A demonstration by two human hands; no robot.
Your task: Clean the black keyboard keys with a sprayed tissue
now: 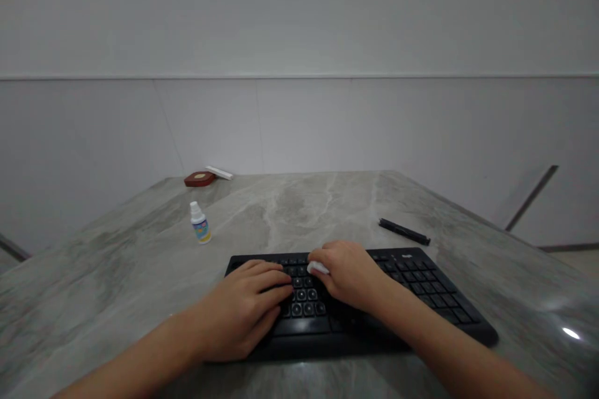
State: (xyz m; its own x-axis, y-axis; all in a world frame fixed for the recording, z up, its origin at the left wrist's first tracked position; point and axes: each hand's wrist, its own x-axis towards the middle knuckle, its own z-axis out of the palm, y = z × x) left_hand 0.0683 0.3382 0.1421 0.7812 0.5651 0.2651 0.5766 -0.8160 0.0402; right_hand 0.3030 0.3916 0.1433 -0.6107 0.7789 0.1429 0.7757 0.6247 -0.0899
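A black keyboard point(299, 326) with round-marked keys lies on the table close to me. My left hand point(250, 305) rests over its left part, fingers stretched out across the keys and holding nothing. Over the upper middle keys, my right hand point(350, 274) is closed around a small white wad point(318, 267), which looks like a tissue or cotton; most of it is hidden by the fingers. The number pad on the right of the keyboard is uncovered, while the hands hide many of the other keys.
A small white bottle with a colourful label point(201, 224) stands left behind the keyboard. Behind its right end lies a black pen-like stick point(404, 232). A reddish-brown box point(199, 179) and a white flat object point(219, 173) are at the far left edge of the marbled grey table point(299, 212).
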